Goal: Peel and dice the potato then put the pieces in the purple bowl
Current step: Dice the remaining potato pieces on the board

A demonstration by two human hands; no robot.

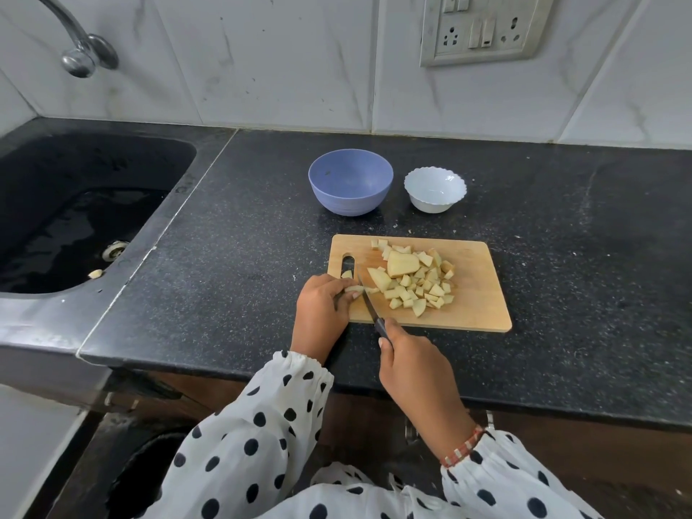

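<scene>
A wooden cutting board (475,290) lies on the black counter. On it sits a heap of diced potato pieces (419,284), with one larger peeled chunk (401,264) on top. At the board's left edge my left hand (324,305) pinches a thin potato strip (355,289). My right hand (415,372) grips a black-handled knife (369,305), and its blade crosses that strip. The purple bowl (351,181) stands beyond the board and looks empty.
A white scalloped bowl (435,189) stands right of the purple one. A black sink (75,211) with water and a potato scrap lies to the left, under a tap (80,50). A socket panel (483,28) is on the tiled wall.
</scene>
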